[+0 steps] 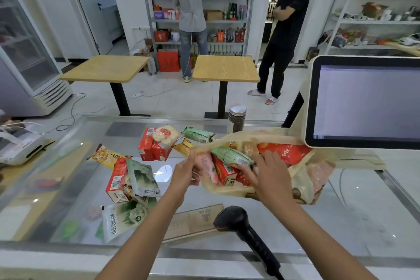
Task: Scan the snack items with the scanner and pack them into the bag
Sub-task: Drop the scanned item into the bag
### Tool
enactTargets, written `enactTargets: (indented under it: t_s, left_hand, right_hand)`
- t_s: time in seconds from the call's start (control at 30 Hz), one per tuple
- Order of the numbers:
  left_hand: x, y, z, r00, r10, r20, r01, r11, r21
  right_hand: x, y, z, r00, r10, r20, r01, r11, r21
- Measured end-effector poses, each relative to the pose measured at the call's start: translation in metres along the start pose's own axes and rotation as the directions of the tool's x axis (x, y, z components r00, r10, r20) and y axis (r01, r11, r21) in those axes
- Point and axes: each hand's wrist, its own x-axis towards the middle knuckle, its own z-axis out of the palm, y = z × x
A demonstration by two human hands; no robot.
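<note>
Tabletop (238, 229): a glass counter top is carrying everything; its near and side edges are running out of view, and dim shapes under the glass are too blurred to name.
Screen (366, 102): a till display is standing at the right, cut off by the frame edge.
Bag (302, 179): a thin, see-through beige bag is lying on its side below the screen, mouth facing left; its far end is partly hidden under the screen's base.
Packed snacks: a red pouch (286, 153), a green packet (229, 155) and a red box (223, 171) are showing inside the bag's mouth; more is lying deeper in, but the film is blurring it.
Loose snacks: two green packs (142, 177) and a boxed item are lying left of the bag, with red cartons (150, 148), a round-biscuit pack and a yellow packet (109, 157) further back.
Scanner (234, 218): the black handheld unit is resting on the tabletop near the front; its handle is cut off at the bottom edge.
Left hand (187, 171): its fingers are pinching the bag's rim, holding the mouth open.
Right hand (264, 171): it is reaching into the mouth, fingers spread loosely over the packed items; probably pressing on the green packet rather than gripping it, though the fingertips are hidden.
</note>
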Motion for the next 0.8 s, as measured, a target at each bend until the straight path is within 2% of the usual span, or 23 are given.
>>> enactTargets:
  t_s: [0.03, 0.1, 0.17, 0.2, 0.27, 0.3, 0.33, 0.4, 0.47, 0.53, 0.67, 0.8]
  left_hand:
    - [-0.002, -0.008, -0.001, 1.0, 0.005, -0.023, -0.004, 0.999, 0.04]
    - [-0.008, -0.029, -0.005, 0.998, 0.043, -0.055, -0.035, 0.989, 0.142]
    - [-0.016, -0.054, -0.01, 0.986, 0.147, -0.083, -0.113, 0.941, 0.318]
    - [-0.02, -0.066, -0.013, 0.964, 0.247, -0.1, -0.179, 0.879, 0.443]
    - [-0.031, -0.083, -0.019, 0.866, 0.473, -0.16, -0.253, 0.692, 0.676]
    - [-0.034, -0.085, -0.021, 0.802, 0.553, -0.227, -0.217, 0.623, 0.752]
    - [-0.034, -0.083, -0.025, 0.736, 0.596, -0.321, -0.144, 0.601, 0.786]
    - [-0.029, -0.071, -0.035, 0.623, 0.568, -0.537, 0.036, 0.665, 0.746]
    - [-0.022, -0.059, -0.048, 0.622, 0.431, -0.654, 0.183, 0.732, 0.656]
    - [-0.017, -0.054, -0.058, 0.656, 0.312, -0.687, 0.301, 0.727, 0.618]
    - [-0.012, -0.055, -0.062, 0.662, 0.281, -0.695, 0.374, 0.68, 0.631]
    - [-0.013, -0.057, -0.062, 0.618, 0.275, -0.737, 0.408, 0.689, 0.599]
  right_hand:
    - [-0.015, 0.001, -0.005, 0.997, 0.005, -0.075, 0.001, 0.996, 0.087]
    - [-0.05, -0.003, -0.013, 0.998, 0.038, -0.048, -0.028, 0.981, 0.192]
    - [-0.082, -0.01, -0.018, 0.97, 0.115, 0.214, -0.159, 0.966, 0.204]
    - [-0.092, -0.012, -0.017, 0.918, 0.155, 0.365, -0.229, 0.959, 0.169]
    - [-0.102, -0.014, -0.011, 0.794, 0.19, 0.577, -0.334, 0.93, 0.153]
    - [-0.101, -0.017, -0.011, 0.745, 0.195, 0.637, -0.388, 0.905, 0.176]
    - [-0.099, -0.018, -0.01, 0.71, 0.199, 0.676, -0.443, 0.871, 0.21]
    - [-0.093, -0.021, -0.007, 0.66, 0.179, 0.73, -0.54, 0.788, 0.296]
    - [-0.087, -0.025, -0.006, 0.603, 0.134, 0.786, -0.636, 0.675, 0.373]
    - [-0.083, -0.029, -0.006, 0.547, 0.1, 0.831, -0.709, 0.583, 0.396]
    - [-0.08, -0.034, -0.004, 0.436, 0.089, 0.896, -0.832, 0.421, 0.363]
    - [-0.081, -0.034, -0.004, 0.428, 0.075, 0.901, -0.848, 0.377, 0.371]
